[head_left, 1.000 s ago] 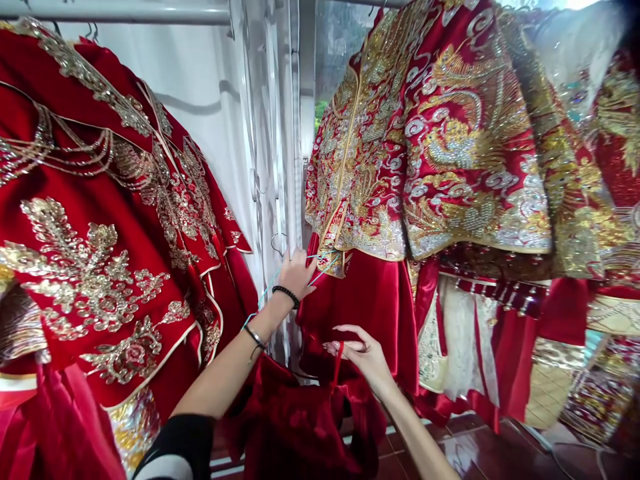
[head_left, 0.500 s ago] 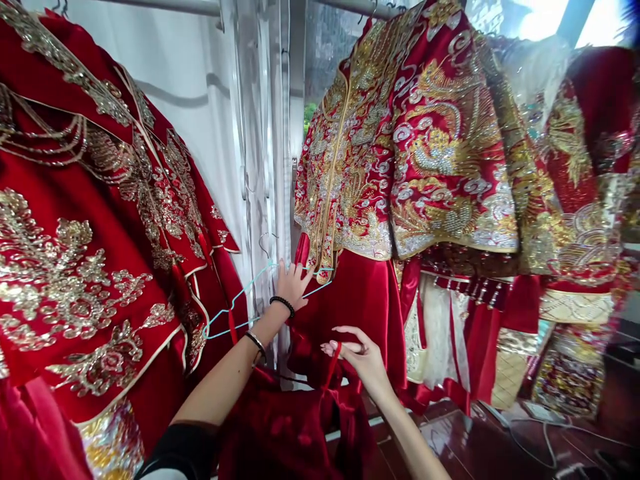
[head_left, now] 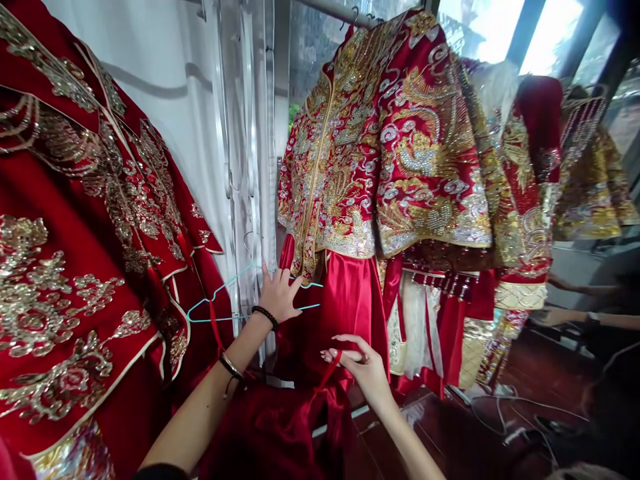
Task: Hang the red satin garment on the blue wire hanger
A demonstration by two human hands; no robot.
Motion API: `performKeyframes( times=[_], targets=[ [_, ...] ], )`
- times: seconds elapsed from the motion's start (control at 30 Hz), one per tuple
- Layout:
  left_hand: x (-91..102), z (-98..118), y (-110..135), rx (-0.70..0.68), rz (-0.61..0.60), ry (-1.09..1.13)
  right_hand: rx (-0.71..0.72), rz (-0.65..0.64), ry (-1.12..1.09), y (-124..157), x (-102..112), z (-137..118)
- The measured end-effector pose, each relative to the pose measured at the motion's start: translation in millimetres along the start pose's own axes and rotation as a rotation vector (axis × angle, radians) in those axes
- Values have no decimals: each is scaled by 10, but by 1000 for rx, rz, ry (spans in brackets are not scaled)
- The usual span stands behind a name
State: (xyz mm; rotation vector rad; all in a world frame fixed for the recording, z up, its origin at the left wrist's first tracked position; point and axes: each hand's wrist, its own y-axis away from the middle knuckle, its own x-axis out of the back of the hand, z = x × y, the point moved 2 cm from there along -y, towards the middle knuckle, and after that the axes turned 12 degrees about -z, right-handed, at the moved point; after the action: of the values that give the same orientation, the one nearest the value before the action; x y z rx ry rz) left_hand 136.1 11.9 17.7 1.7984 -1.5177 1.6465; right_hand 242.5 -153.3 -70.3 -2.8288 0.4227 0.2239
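Note:
A thin light-blue clothes hanger hangs in the air in front of a white curtain, its metal hook free at the top. My left hand has hold of its right-hand part, the back of the hand towards me and several fingers fanned out; the palm side is hidden. A red strap loops over the hanger's left end. My right hand, lower and to the right, pinches another thin red strap between thumb and fingers. Both straps run down to a dark red satin garment hanging below my hands.
At the left hangs a red jacket with silver beading. A gold-embroidered red jacket hangs from a rail ahead, with more garments to its right. Cables lie on the dark floor, and another person's arm shows at the right.
The view has turned to the right, so the scene slides left and the other person's arm comes into sight. Both hands keep their hold, the left a little lower against the embroidered jacket.

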Motion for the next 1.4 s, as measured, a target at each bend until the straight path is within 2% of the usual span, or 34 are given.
performKeyframes(
  times=[0.13,0.33,0.57,0.7,0.8,0.97,1.17,1.27,1.4],
  targets=[
    [87,-36,61,-73,-5,53,18,21,12,29,12,19],
    [234,-166,222,-214,-10,201,26,42,-7,83,-38,-91],
    [486,-257,302,-304,-132,435,36,57,-8,179,-68,-117],
    [646,-317,360,-338,-148,536,30,53,9,199,-39,-131],
    [697,-400,400,-361,-163,639,15,44,-2,195,-27,-125],
    [662,-460,382,-382,-178,728,14,52,-4,191,-8,-93],
    [531,-315,275,-317,-144,552,46,64,20,133,23,-135],
    [465,-271,258,-304,-115,453,78,24,51,11,53,-298],
    [330,-270,268,-287,-93,286,147,-67,138,-189,18,-698]
  ],
)
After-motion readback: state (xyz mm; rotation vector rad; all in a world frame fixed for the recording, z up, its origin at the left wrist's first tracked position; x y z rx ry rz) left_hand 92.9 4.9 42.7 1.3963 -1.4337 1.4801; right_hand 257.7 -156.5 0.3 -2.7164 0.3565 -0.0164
